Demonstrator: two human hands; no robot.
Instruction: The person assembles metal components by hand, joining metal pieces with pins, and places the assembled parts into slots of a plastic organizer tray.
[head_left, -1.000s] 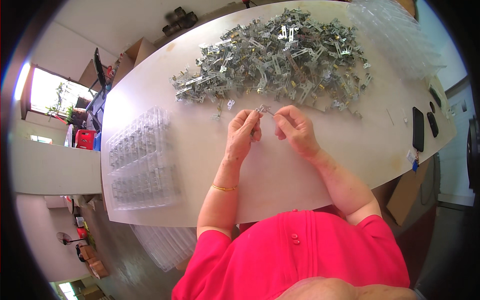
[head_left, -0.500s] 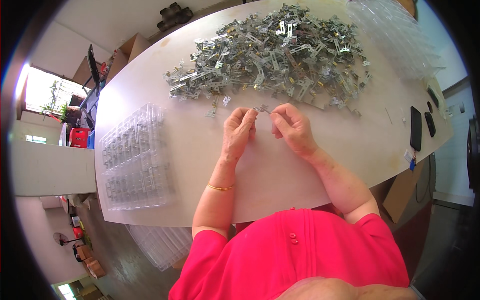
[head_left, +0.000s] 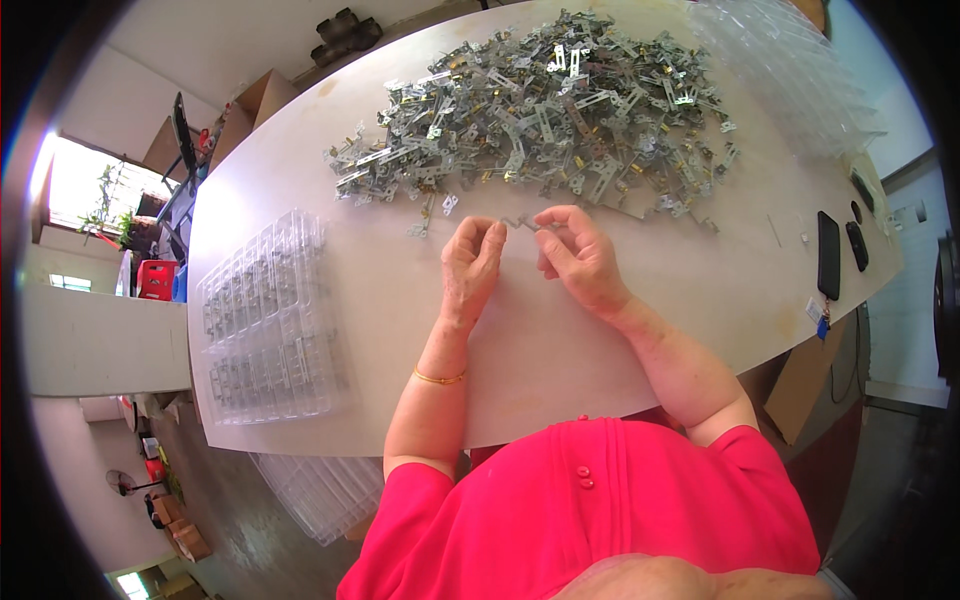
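Over the middle of the table, a small grey metal bracket [head_left: 517, 222] spans the gap between my two hands. My left hand [head_left: 470, 268] pinches one end of it between thumb and forefinger. At the other end are the closed-in thumb and fingers of my right hand [head_left: 585, 262]; their exact contact is too small to make out. Just beyond my hands lies a big heap of similar metal brackets [head_left: 540, 115], some with brass-coloured parts. Left of my left forearm, clear plastic trays [head_left: 325, 345] hold rows of metal pieces.
More clear plastic trays [head_left: 790, 75] are stacked at the far right of the table [head_left: 560, 370]. A black phone [head_left: 829, 255], a dark small object [head_left: 857, 246] and blue-tagged keys [head_left: 823, 327] lie near the right edge. Below the table's left front edge are further clear trays [head_left: 315, 490].
My hands have drawn slightly apart, the left one shifting a little left. More of the bracket shows between them, and it is turned differently.
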